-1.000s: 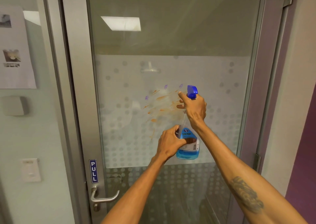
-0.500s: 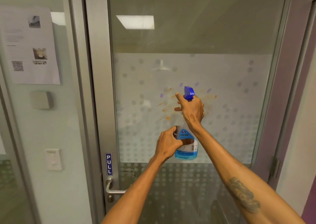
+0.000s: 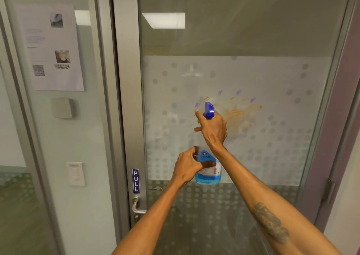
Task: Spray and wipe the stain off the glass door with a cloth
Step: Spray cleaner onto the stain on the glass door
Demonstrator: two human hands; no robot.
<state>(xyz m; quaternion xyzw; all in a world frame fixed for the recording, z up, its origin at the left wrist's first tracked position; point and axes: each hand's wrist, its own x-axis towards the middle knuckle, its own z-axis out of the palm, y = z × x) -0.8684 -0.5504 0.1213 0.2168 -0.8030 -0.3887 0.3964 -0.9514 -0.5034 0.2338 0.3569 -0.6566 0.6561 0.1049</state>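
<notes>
Stain (image 3: pixel 236 114) was unwiped on the door (image 3: pixel 253 75). Your right hand (image 3: pixel 213 131) gripped the bottle (image 3: pixel 209 169) at its trigger head; your left hand (image 3: pixel 188 166) clasped its body. No cloth was visible. Spraying step, I judged; wiping remained.

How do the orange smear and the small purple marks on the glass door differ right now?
The orange smear is one broad, streaky patch right of the blue spray bottle's nozzle; the purple marks are small separate dabs arced above it. The smear is faint and ragged-edged; the dabs are compact. Both sit on the frosted dotted glass door, unwiped.
</notes>
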